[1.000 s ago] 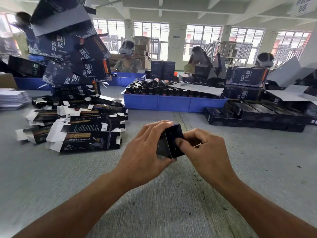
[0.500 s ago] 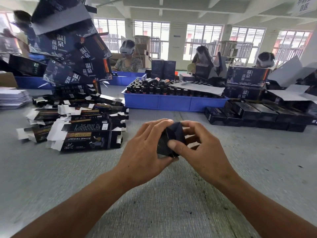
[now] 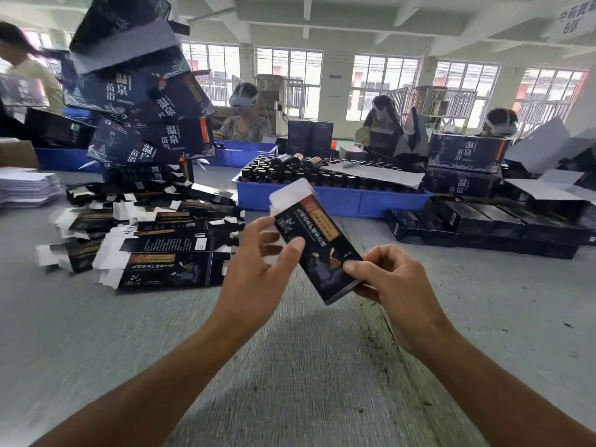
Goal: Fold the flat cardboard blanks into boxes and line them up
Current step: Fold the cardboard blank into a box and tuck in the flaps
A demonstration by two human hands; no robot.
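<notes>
A dark printed cardboard box (image 3: pixel 317 245) hangs tilted above the grey table, its white end flap open and pointing up and away. My right hand (image 3: pixel 388 279) pinches its near lower end between thumb and fingers. My left hand (image 3: pixel 258 269) holds the upper part, thumb laid on the printed face and fingers behind it. A loose heap of flat blanks (image 3: pixel 154 240) lies to the left. Folded dark boxes (image 3: pixel 477 224) stand in a row at the right.
A blue tray (image 3: pixel 332 196) full of dark bottles sits beyond my hands. A tall leaning pile of big dark cartons (image 3: pixel 142 101) rises at the left, white sheets (image 3: pixel 25 185) beside it. Other people work across the table. Grey table surface (image 3: pixel 306 366) lies before me.
The box was end-on between both hands. It has since swung round so its long printed face shows, and my hands have moved apart along it.
</notes>
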